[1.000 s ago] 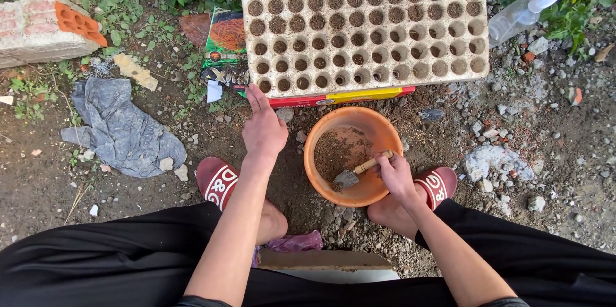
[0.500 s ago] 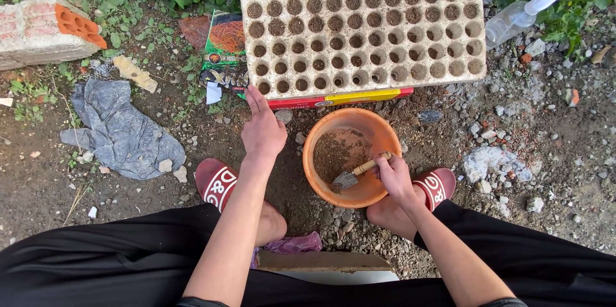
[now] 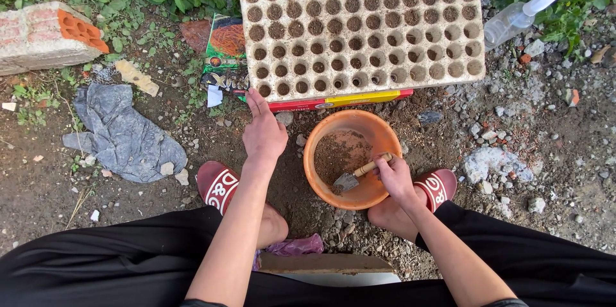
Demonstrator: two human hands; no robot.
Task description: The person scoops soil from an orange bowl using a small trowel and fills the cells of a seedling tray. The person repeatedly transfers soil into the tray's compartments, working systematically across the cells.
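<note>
Two hands busy | right hand (image 3: 396, 177) closed on trowel (image 3: 357, 175), scooping soil in orange bowl (image 3: 321, 128) | left hand (image 3: 263, 132) open (empty), fingertip at seed tray (image 3: 359, 25) near edge | next: lift a level scoop to an unfilled cell.

The person is squatting on bare ground, the right hand (image 3: 396, 177) gripping the wooden handle of a small trowel (image 3: 355, 176) whose blade is resting in the soil inside an orange bowl (image 3: 384, 132). The left hand (image 3: 263, 131) is reaching toward the near edge of a pale seedling tray (image 3: 359, 25), a finger touching it. A grey cloth (image 3: 122, 132) is lying to the left.
</note>
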